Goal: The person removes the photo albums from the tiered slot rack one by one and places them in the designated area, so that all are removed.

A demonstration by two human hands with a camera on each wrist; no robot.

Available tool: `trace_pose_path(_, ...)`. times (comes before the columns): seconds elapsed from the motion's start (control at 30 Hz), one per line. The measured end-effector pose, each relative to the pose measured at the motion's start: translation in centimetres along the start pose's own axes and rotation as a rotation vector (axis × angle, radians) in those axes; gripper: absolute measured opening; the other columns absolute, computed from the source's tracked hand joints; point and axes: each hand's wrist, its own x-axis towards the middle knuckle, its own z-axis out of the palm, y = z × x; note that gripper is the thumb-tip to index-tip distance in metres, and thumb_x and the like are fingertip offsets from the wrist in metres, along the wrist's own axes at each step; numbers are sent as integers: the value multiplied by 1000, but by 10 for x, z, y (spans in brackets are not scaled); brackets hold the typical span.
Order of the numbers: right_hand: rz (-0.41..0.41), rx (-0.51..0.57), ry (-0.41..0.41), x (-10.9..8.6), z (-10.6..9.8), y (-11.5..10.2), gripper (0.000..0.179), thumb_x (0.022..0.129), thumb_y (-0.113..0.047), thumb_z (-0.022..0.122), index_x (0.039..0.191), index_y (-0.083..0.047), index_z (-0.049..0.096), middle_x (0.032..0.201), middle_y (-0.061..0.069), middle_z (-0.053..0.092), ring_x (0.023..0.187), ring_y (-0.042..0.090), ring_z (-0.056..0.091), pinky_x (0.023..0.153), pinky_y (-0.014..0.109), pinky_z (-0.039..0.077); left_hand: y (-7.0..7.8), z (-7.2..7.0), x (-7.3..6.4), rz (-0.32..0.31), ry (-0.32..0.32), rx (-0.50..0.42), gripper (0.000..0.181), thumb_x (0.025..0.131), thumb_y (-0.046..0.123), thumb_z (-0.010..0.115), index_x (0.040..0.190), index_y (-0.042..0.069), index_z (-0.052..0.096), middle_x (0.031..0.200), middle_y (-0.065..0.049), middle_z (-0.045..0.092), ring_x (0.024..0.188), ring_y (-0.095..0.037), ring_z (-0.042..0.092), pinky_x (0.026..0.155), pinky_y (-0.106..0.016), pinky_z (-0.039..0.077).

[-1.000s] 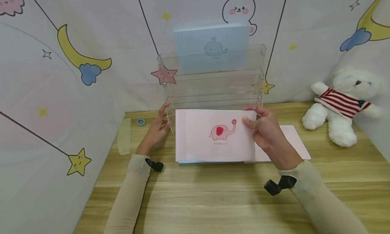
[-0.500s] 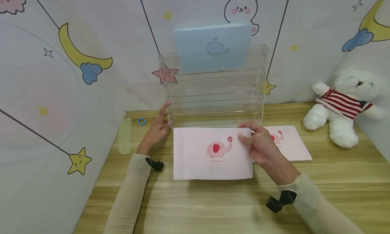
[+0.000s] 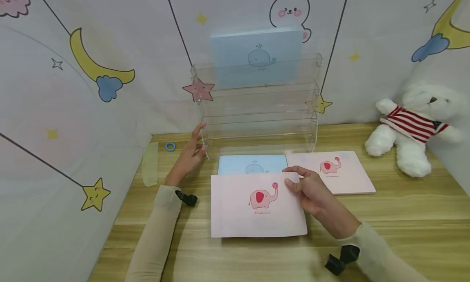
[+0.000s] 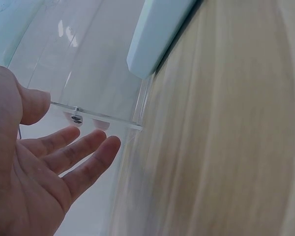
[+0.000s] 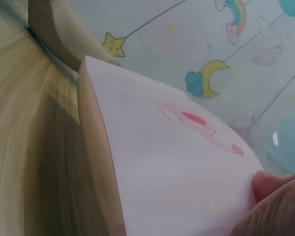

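Note:
My right hand (image 3: 312, 192) pinches a pink notebook (image 3: 235, 216) by its upper right corner. A red elephant drawing is on its cover. In the right wrist view the notebook (image 5: 157, 162) bows and tilts above the table, the thumb on its cover. My left hand (image 3: 189, 157) touches the left side of a clear acrylic rack (image 3: 257, 104). In the left wrist view the left hand (image 4: 44, 167) has its thumb at the panel's edge and its fingers extended along the outer side. A blue whale notebook (image 3: 253, 163) lies partly hidden behind the held one.
Another pink elephant notebook (image 3: 330, 172) lies right of the blue one. A blue whale notebook (image 3: 257, 49) stands in the rack's top tier. A blue ring (image 3: 170, 146) and a pale green strip (image 3: 150, 163) lie at left. A white teddy bear (image 3: 415, 127) sits at right.
My right hand has drawn the pink notebook toward me, away from the rack, uncovering the blue notebook and the second pink one. The left hand has stayed at the rack.

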Motion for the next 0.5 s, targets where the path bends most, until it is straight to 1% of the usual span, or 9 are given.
trace_pose_path(0.13, 22, -12, -9, -2, -2, 11, 28, 104, 6, 57, 113, -16, 72, 102, -3, 76, 94, 13, 74, 87, 26, 64, 0, 1, 0, -16, -3, -2, 75, 112, 7, 49, 170, 39, 12, 165, -34, 39, 131, -53, 66, 103, -65, 58)
trace_pose_path(0.3, 53, -21, -11, -7, -2, 21, 26, 104, 5, 56, 123, -9, 68, 103, -2, 76, 95, 14, 74, 88, 26, 65, 1, 1, -1, -40, -4, 5, 79, 112, 7, 49, 169, 46, 11, 166, -33, 38, 133, -52, 65, 104, -65, 58)
trace_pose_path(0.5, 77, -31, 0, -9, 1, 33, 26, 103, 4, 58, 125, -6, 67, 101, -1, 78, 93, 14, 74, 86, 26, 64, 1, 1, -1, -40, -7, 3, 79, 113, 8, 49, 169, 46, 10, 167, -34, 35, 133, -52, 65, 104, -66, 57)
